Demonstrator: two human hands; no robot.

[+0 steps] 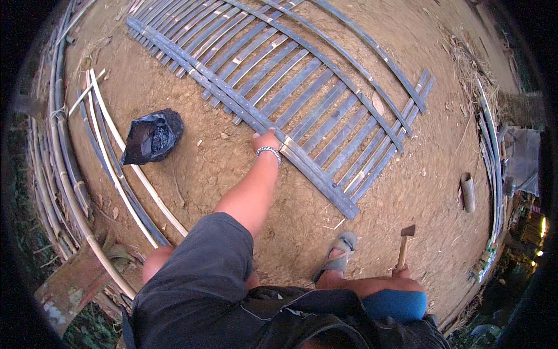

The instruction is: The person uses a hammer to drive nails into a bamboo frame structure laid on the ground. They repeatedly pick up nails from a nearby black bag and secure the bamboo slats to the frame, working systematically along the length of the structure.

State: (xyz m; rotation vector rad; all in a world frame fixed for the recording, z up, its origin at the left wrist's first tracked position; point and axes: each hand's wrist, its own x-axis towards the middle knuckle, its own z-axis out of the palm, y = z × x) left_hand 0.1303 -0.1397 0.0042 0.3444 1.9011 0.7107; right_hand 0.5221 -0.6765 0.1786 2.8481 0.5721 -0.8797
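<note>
A long panel of dark bamboo slats (314,128) lies on the dirt, its slats set crosswise over lengthwise strips. My left hand (266,139), with a chain bracelet at the wrist, is closed on the panel's near rail (322,180), next to a pale patch in the strip. Low on the right, beside my leg, my right hand (401,271) grips the wooden handle of a hammer (403,247) with a rusty brown head pointing away from me. The hammer is apart from the panel. Most of my right forearm is hidden.
A black plastic bag (152,136) sits open on the ground at left. Loose split bamboo strips (110,151) lie near it, with bamboo poles (61,145) along the left edge. A short bamboo tube (467,192) lies at right. My sandalled foot (337,256) stands near the panel's end.
</note>
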